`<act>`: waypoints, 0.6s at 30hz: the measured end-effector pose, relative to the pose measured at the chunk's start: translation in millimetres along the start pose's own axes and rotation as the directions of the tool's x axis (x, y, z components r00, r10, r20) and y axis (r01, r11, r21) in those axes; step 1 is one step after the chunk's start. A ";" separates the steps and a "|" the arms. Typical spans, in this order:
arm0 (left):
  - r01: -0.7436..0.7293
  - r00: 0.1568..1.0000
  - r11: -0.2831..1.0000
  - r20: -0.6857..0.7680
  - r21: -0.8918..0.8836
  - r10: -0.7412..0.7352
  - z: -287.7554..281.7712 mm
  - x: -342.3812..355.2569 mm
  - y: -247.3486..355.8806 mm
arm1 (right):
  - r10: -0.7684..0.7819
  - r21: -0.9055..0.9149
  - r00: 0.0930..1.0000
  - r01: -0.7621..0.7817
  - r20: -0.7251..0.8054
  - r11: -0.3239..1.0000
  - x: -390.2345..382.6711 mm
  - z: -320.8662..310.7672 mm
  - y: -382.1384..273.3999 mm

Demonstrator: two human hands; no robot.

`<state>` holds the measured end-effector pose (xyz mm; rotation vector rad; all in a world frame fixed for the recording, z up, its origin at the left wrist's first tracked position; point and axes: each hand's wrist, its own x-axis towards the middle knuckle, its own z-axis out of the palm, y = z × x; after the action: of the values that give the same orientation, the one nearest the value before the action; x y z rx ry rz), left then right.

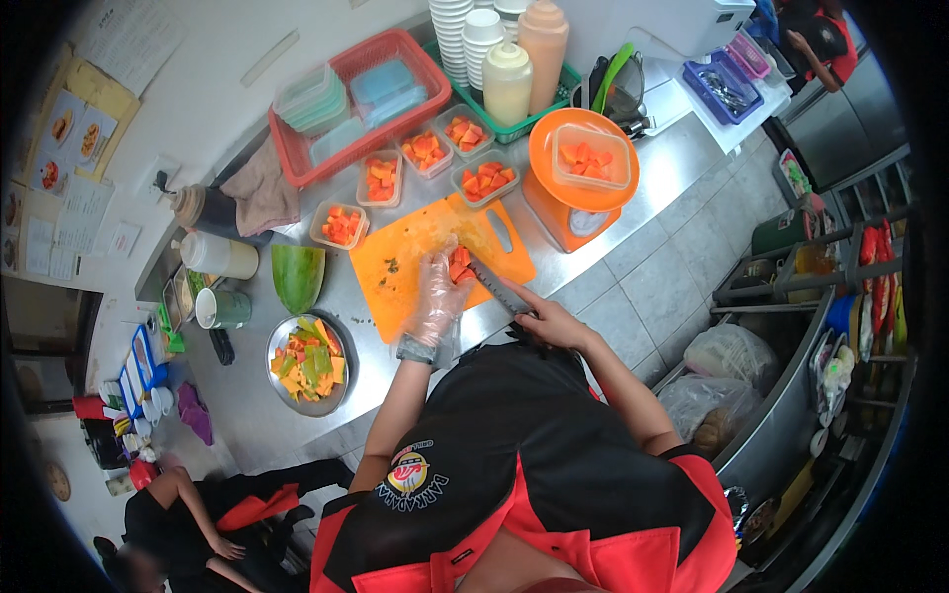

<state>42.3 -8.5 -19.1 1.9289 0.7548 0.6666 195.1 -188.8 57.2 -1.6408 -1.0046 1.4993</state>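
Observation:
My left hand, in a clear plastic glove, closes around red-orange papaya pieces on the orange cutting board. My right hand is bare and grips a knife, its blade beside the pieces. Small dark scraps dot the board's left part. Above it stand several clear tubs of cubed papaya. Another filled tub rests on an orange scale to the right. Left of the board are a large green-skinned fruit piece and a round metal plate of peels and trimmings.
A red basket holds empty tubs and lids. Sauce bottles and stacked cups stand behind. A brown cloth, a pale green cup and a white-lidded container sit left. Other people are at lower left and upper right.

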 end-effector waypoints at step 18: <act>0.131 0.989 0.958 -0.107 0.255 -0.106 -11.9 13.0 34.7 | 0.000 -0.005 0.999 0.000 0.043 1.000 18.5 3.3 -2.8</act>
<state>50.5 -5.5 18.8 2.0811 1.0530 0.6094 192.3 -171.2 50.7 -1.6184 -1.0324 1.5394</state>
